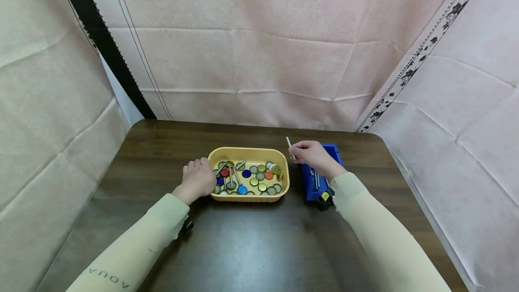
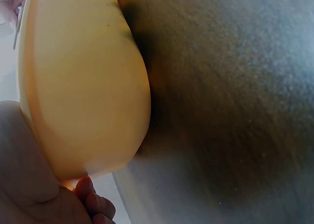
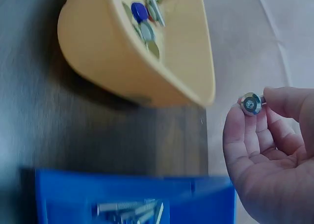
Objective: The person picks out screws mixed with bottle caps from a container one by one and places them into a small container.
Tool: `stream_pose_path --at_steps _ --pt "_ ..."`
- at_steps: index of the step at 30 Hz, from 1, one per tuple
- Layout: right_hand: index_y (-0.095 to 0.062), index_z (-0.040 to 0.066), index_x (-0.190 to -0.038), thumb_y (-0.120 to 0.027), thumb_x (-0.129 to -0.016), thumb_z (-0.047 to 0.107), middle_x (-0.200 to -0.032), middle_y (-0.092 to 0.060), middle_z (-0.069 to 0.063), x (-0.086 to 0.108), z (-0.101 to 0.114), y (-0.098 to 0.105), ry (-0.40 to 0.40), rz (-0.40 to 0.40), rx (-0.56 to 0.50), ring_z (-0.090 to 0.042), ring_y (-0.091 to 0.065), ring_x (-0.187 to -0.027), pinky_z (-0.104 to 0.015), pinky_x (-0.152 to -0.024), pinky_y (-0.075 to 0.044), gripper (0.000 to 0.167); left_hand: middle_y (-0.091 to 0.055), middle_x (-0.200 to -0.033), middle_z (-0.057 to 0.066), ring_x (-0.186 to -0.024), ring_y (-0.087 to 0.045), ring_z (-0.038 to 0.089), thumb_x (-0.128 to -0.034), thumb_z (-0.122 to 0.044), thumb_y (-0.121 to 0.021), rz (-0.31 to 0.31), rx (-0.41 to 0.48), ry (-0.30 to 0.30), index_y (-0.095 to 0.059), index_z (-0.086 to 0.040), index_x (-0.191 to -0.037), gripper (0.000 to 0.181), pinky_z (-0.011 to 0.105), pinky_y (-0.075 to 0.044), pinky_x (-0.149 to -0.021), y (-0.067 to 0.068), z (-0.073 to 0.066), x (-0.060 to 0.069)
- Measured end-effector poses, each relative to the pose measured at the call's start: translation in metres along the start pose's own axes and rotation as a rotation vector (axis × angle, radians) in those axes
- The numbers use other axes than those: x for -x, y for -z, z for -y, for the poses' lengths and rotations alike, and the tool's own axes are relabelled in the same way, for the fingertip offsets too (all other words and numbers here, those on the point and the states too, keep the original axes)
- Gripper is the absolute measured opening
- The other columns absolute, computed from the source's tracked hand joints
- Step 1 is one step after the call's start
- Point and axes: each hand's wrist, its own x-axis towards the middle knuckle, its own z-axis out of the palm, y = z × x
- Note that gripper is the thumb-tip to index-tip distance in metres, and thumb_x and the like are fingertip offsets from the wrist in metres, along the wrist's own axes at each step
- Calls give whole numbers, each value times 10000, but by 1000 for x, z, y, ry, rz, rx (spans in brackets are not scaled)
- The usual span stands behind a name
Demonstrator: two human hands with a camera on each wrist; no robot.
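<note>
Shank (image 1: pixel 288 141) looking surest, my right hand (image 1: pixel 313 153) is pinching a likely light bolt (image 3: pixel 251 104) near the desk's (image 1: pixel 251 247) far edge, left hand (image 1: pixel 198 179) gripping the tub (image 1: pixel 249 198).

Tub (image 1: pixel 249 198) stands on table (image 1: pixel 251 247); bin (image 1: pixel 331 149) to its right, apart. Caps (image 1: pixel 262 187) and bolts (image 1: pixel 231 178) lie in tub; further bolts (image 3: pixel 120 207) lie in bin. Cloth (image 1: pixel 243 66) hangs behind table.

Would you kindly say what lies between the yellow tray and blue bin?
The right wrist view shows bare tabletop between the tray and bin; in the head view, the right hand overlaps the gap's far end.
</note>
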Motion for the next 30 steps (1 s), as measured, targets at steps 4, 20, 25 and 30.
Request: stream_pose_path --at_steps 4,20,25,30 --pt "-600 -60 -1170 -578 -970 163 -1145 -597 -229 7 -6 23 17 -54 -22 -335 -607 -1038 -443 -903 -480 300 -446 -950 194 -905 -375 365 -974 -205 -416 -9 4 -4 -416 39 -1055 257 493 -292 -821 2 0 0" --pt "-625 -93 -1009 -541 -980 199 -1052 -613 -164 22 -39 55 -100 -123 238 -276 -620 -928 -422 -873 -494 305 -454 -976 206 -927 -377 372 -973 -203 -409 -12 1 -5 -414 41 -1071 263 501 -290 -835 -1 1 -1" --pt "-629 -50 -799 -544 -956 174 -848 -627 -96 23 -45 50 -105 -157 351 -205 -611 -799 -360 -772 -505 287 -452 -970 206 -921 -375 375 -971 -203 -411 -9 6 -11 -412 42 -1067 263 502 -288 -833 -1 1 -1" --pt "-589 10 -675 -527 -946 129 -747 -606 -49 28 -46 46 -90 -159 372 -292 -635 -837 -407 -765 -520 303 -452 -966 203 -923 -378 374 -971 -206 -413 -9 6 -12 -415 43 -1068 268 504 -290 -832 -1 2 -1"
